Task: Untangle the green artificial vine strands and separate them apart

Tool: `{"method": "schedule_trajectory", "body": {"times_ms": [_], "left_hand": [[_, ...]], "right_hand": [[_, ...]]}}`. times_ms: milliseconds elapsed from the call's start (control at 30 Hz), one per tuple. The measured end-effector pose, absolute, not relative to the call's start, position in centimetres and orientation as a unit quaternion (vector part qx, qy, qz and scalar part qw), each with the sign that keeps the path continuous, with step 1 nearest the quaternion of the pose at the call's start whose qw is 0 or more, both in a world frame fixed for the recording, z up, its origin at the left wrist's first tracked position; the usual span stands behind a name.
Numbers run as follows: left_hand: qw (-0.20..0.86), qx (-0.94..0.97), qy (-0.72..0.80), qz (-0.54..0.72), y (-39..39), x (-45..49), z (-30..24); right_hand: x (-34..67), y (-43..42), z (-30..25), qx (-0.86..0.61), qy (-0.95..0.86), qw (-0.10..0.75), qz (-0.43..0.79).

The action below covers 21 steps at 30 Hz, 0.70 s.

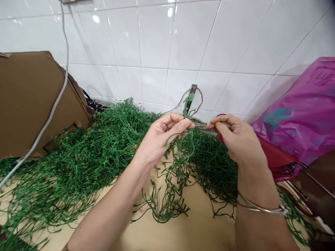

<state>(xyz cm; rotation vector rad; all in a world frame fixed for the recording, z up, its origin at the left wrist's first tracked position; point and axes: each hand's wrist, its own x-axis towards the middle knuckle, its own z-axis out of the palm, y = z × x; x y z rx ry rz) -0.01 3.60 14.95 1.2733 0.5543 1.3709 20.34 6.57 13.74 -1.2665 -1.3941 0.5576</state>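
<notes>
Above the near edge of the green pile (91, 153), the left hand (162, 137) holds a sprig (182, 170) of thin plastic stems, its grip closed with thumb and fingertips pinching the sprig near its upper part. The sprig sits right in that grip. One stem rises past the fingers, while the rest dangle below the palm onto the bare surface (167, 230) in front of the pile. Its long axis runs roughly upright, tips pointing down and curling.

Just beside it over the same edge of the pile, the right hand (237, 139) has thumb and forefinger pressed together. Whether a stem lies between them is too fine to tell. A bangle (259, 208) circles that wrist.

A cardboard box (31, 101) borders the pile's left side and a magenta bag (303, 111) its right.
</notes>
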Motion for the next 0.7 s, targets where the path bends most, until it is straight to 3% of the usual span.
{"method": "schedule_trajectory", "body": {"times_ms": [200, 333, 567, 700], "left_hand": [[0.425, 0.597, 0.332, 0.593, 4.5, 0.4, 13.5], [0.484, 0.568, 0.306, 0.591, 4.5, 0.3, 13.5], [0.631, 0.452, 0.207, 0.596, 4.7, 1.0, 13.4], [0.652, 0.409, 0.179, 0.613, 5.2, 2.0, 12.7]], "right_hand": [[17.2, 3.5, 15.4, -0.451, -0.704, 0.473, 0.277], [15.7, 3.3, 15.1, -0.422, -0.706, 0.471, 0.319], [16.0, 3.3, 15.0, -0.453, -0.698, 0.501, 0.236], [15.7, 4.3, 13.9, -0.398, -0.644, 0.541, 0.366]]}}
